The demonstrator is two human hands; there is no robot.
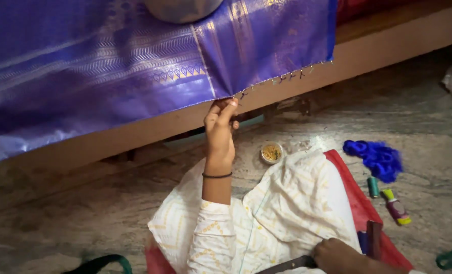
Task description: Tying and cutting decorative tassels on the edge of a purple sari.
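1. Position of the work: a purple silk cloth (134,66) with woven gold bands hangs over a wooden bed frame (388,45) across the upper half of the frame. Its lower hem runs from centre frame up to the right, and small knotted tassels (292,77) show along that edge.

2. Left hand (220,133): raised at centre frame, fingertips pinched narrowly at the hem just where the tassel row ends. The grip appears closed on the cloth edge or a thread there; which of the two cannot be told.

3. Right hand (340,256): low at the bottom right, resting on the lap beside a dark flat strip (287,265). Whether its grip holds that strip cannot be told; the fingers are out of view.

4. Judged good practice: keep the pinch close to the last tassel so the hem stays taut, and draw the thread straight down rather than sideways, to avoid puckering the silk.

5. Judged risk: one hand alone at the hem gives little tension control; a second hand would steady the edge.

6. Supplies: a small round dish of gold beads (271,152) sits on the floor just below the left hand. Blue thread bundle (378,158), a teal spool (372,186) and a small bottle (397,207) lie at the right, within reach.
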